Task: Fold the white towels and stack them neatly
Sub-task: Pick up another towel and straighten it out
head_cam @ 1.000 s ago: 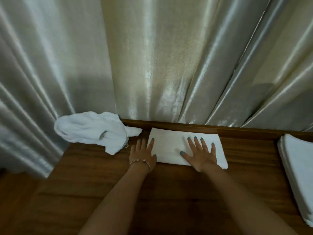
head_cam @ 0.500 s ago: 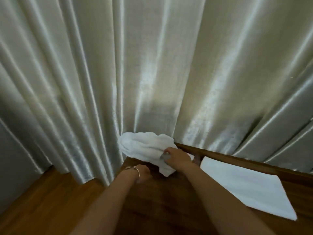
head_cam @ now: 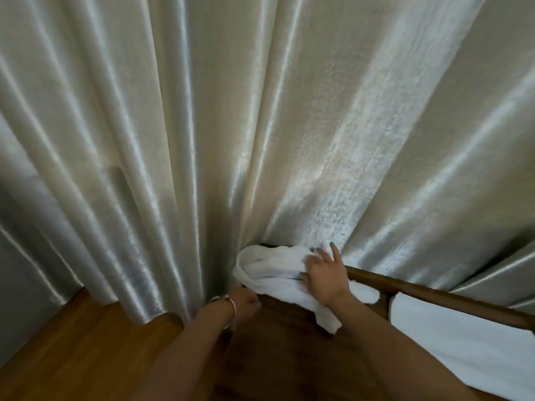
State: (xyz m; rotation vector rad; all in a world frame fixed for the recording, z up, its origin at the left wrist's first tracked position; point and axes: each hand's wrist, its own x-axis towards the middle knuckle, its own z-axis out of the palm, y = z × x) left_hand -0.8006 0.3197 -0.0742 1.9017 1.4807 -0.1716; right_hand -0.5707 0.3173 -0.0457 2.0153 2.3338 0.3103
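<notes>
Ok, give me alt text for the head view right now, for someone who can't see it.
A person's right hand grips a crumpled white towel at the wooden table's far corner, against a shiny curtain. The left hand rests beside it; a folded towel lies to the right.

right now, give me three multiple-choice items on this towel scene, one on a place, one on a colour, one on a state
1. Where is the crumpled towel?
A. at the table's far left corner by the curtain
B. on the floor
C. on top of the folded towel

2. What colour is the table?
A. white
B. brown wood
C. black

3. What is the right hand doing?
A. hanging idle
B. gripping the crumpled towel
C. pulling the curtain

Answers:
1 A, it lies bunched against the curtain folds.
2 B, the grain shows beside the folded towel.
3 B, the thumb and fingers close on the cloth.
</notes>
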